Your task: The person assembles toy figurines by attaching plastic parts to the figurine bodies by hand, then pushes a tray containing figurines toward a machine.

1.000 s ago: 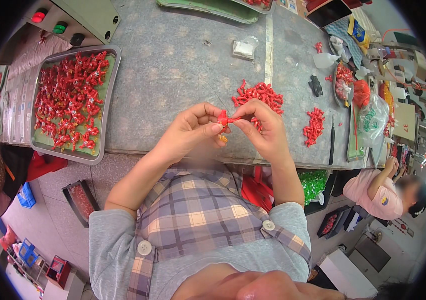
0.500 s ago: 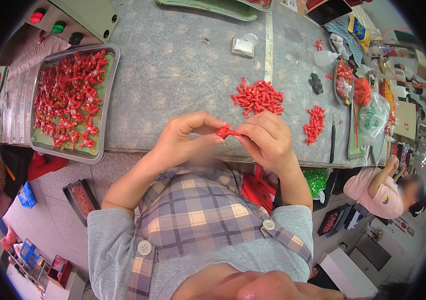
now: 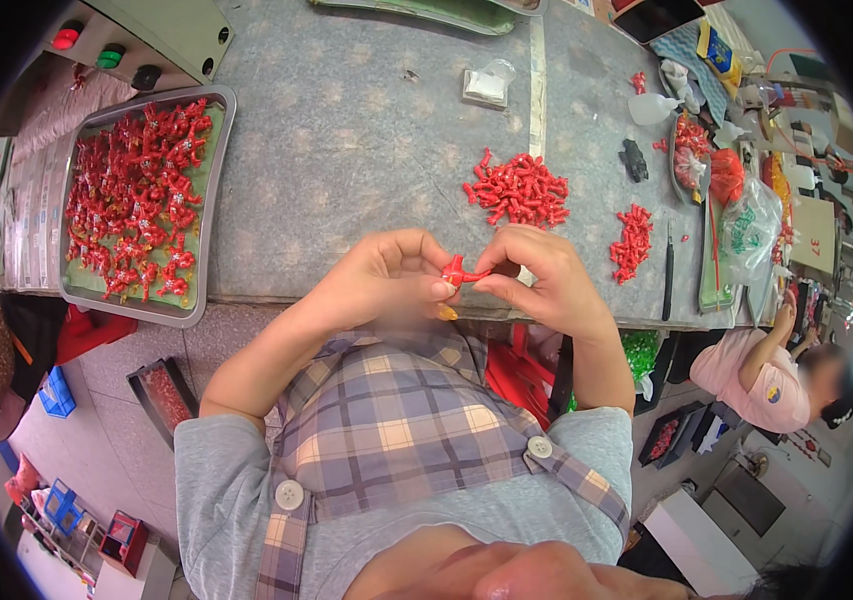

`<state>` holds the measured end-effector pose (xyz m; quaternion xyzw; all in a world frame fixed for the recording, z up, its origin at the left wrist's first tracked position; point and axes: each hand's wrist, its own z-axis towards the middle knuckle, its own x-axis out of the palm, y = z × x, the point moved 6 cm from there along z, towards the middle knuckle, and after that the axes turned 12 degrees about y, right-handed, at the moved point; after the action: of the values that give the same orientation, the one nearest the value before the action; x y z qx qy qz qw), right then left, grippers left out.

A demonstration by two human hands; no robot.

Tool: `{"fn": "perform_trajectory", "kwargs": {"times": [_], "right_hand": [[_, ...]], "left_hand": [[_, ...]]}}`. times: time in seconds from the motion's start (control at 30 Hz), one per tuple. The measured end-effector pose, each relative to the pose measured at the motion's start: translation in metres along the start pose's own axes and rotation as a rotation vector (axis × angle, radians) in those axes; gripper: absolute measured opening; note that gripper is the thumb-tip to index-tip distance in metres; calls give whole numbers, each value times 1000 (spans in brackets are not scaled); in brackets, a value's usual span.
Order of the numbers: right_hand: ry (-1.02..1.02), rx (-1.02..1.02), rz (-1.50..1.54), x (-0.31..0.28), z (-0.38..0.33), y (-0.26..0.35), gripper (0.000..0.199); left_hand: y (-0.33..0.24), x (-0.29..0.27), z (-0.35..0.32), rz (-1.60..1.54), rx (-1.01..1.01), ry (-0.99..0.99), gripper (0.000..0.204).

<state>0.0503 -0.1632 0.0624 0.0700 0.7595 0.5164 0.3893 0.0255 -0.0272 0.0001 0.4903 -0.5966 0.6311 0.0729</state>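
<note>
1. Both hands met over the near edge of the desk (image 3: 346, 180), just in front of the person's chest, forearms angling in from either side.
2. Left hand (image 3: 386, 275) was curled, thumb and fingers pinched shut on one end of a small red piece (image 3: 458, 271).
3. Right hand (image 3: 541, 275) was likewise curled, its thumb and forefinger closed on the other end of the same piece, knuckles turned up.
4. That piece was bright red, small and knobbly, with a thin stem pointing toward the right hand; it was held in the air between the fingertips, clear of the desk.
5. Something small and yellow-orange showed under the left fingers; what it was could not be told.
6. On the desk beyond the hands lay a red pile (image 3: 518, 190) of like pieces, and a smaller pile (image 3: 631, 240) lay to its right.
7. Far to the left, a metal tray (image 3: 211, 200) held many more red pieces on a green lining.
8. A second person in pink (image 3: 761, 370) sat at the lower right, well apart.
</note>
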Motion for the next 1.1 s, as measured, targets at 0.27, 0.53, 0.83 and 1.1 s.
{"fn": "perform_trajectory", "kwargs": {"times": [0.27,0.53,0.83,1.1], "right_hand": [[158,-46,-186,15,4,2,14],[-37,-213,-350,18,-2,11,9],[-127,-204,-380,29,-2,3,12],[-155,-118,-191,58,-1,-35,10]], "left_hand": [[1,1,2,32,18,6,17],[-2,3,-2,180,110,-37,15],[5,-5,-2,210,108,-55,14],[19,-25,4,168,-83,-86,15]]}}
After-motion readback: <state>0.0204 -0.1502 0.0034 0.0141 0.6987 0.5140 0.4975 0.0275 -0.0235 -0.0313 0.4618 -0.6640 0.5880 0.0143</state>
